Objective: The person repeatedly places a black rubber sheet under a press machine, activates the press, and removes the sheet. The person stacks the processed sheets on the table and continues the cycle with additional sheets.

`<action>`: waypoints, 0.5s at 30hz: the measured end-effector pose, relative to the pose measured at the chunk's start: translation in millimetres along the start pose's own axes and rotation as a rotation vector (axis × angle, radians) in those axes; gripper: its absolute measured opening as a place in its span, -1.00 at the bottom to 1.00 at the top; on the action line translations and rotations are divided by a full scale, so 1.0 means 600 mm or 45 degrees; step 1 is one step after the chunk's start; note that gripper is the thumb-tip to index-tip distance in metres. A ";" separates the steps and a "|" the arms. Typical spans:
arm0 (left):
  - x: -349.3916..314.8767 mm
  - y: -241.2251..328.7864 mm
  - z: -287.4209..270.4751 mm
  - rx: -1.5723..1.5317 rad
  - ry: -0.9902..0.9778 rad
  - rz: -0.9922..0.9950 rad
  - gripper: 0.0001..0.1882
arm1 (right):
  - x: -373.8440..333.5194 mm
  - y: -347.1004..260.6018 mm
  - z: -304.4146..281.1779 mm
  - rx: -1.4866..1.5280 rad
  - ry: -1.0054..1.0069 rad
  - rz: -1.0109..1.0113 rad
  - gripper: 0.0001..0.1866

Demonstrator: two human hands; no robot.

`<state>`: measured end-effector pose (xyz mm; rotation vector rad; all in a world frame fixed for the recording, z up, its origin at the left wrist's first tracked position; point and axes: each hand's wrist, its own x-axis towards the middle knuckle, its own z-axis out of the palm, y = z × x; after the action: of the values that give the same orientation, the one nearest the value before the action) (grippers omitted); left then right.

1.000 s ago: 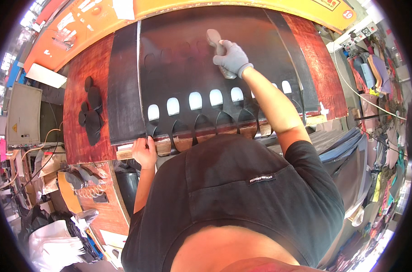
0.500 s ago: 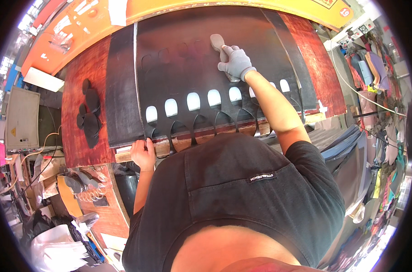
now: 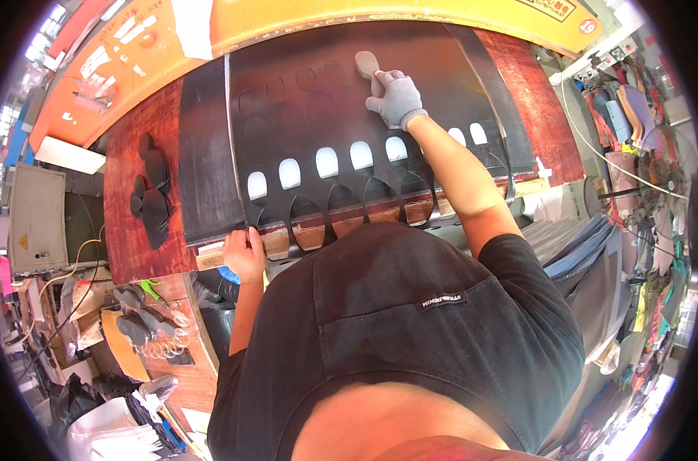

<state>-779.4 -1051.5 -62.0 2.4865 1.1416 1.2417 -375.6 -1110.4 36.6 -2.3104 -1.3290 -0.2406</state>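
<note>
My right hand [image 3: 400, 98], in a grey glove, has its fingers round a grey shoe-sole-shaped cutting die [image 3: 367, 64] on a wide black sheet [image 3: 287, 115]. The die's near end is partly hidden under the hand. Faint sole-shaped outlines show in the sheet to the left of it. Across the sheet's front part runs a row of several white rounded patches [image 3: 327, 163], with sole-shaped cut-outs along the front edge. My bare left hand [image 3: 244, 253] is closed on the sheet's front edge at the left corner.
An orange machine beam [image 3: 249, 21] spans the far side. Black sole-shaped pieces [image 3: 157, 184] lie on the red-brown board at the left. A grey cabinet [image 3: 38, 219] stands further left. Dark sheets [image 3: 583, 253] hang at the right, and coloured materials [image 3: 626, 123] fill the shelves beyond.
The view has shifted slightly, and more sole outlines show on the sheet. My right hand still holds the die in nearly the same place; my left hand stays at the front edge.
</note>
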 end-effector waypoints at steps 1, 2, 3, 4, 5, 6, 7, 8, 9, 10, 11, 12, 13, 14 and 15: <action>0.007 -0.001 0.003 0.008 0.010 0.013 -0.67 | 0.008 0.000 -0.001 -0.009 -0.012 0.000 -0.51; 0.013 -0.002 0.005 0.010 0.011 0.021 -0.68 | 0.015 0.000 -0.001 -0.017 -0.025 -0.001 -0.51; 0.019 -0.003 0.008 0.004 0.022 0.031 -0.68 | 0.022 -0.001 -0.002 -0.028 -0.025 -0.011 -0.52; 0.025 -0.004 0.011 0.019 0.023 0.035 -0.68 | 0.029 -0.001 -0.001 -0.021 -0.035 -0.007 -0.52; 0.029 -0.005 0.013 0.026 0.033 0.040 -0.69 | 0.035 0.000 0.000 -0.017 -0.033 -0.012 -0.53; 0.034 -0.005 0.016 0.033 0.023 0.024 -0.69 | 0.042 0.002 0.001 -0.013 -0.019 -0.027 -0.54; 0.036 -0.006 0.018 0.034 0.045 0.043 -0.69 | 0.047 0.004 0.004 -0.007 -0.062 -0.016 -0.51; 0.039 -0.006 0.019 0.035 0.045 0.044 -0.70 | 0.052 0.009 0.007 0.000 -0.090 -0.013 -0.49; 0.042 -0.006 0.020 0.036 0.045 0.047 -0.70 | 0.058 0.017 0.009 0.007 -0.118 -0.013 -0.46; 0.043 -0.007 0.021 0.042 0.039 0.040 -0.70 | 0.060 0.027 0.012 0.176 -0.066 0.030 -0.41; 0.045 -0.007 0.021 0.048 0.036 0.035 -0.70 | 0.061 0.040 0.014 0.344 -0.011 0.067 -0.37; 0.046 -0.008 0.021 0.054 0.034 0.031 -0.70 | 0.060 0.055 0.017 0.516 0.039 0.100 -0.32; 0.048 -0.008 0.022 0.062 0.037 0.031 -0.71 | 0.055 0.073 0.016 0.608 0.111 0.197 -0.23; 0.049 -0.008 0.022 0.070 0.040 0.033 -0.71 | 0.046 0.092 0.015 0.624 0.168 0.300 -0.28; 0.050 -0.008 0.022 0.076 0.035 0.031 -0.71 | 0.030 0.112 0.012 0.682 0.205 0.345 -0.33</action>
<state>-761.4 -1025.3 -53.9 2.5408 1.1755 1.2705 -309.7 -1121.7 16.6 -1.9340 -0.8568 0.0202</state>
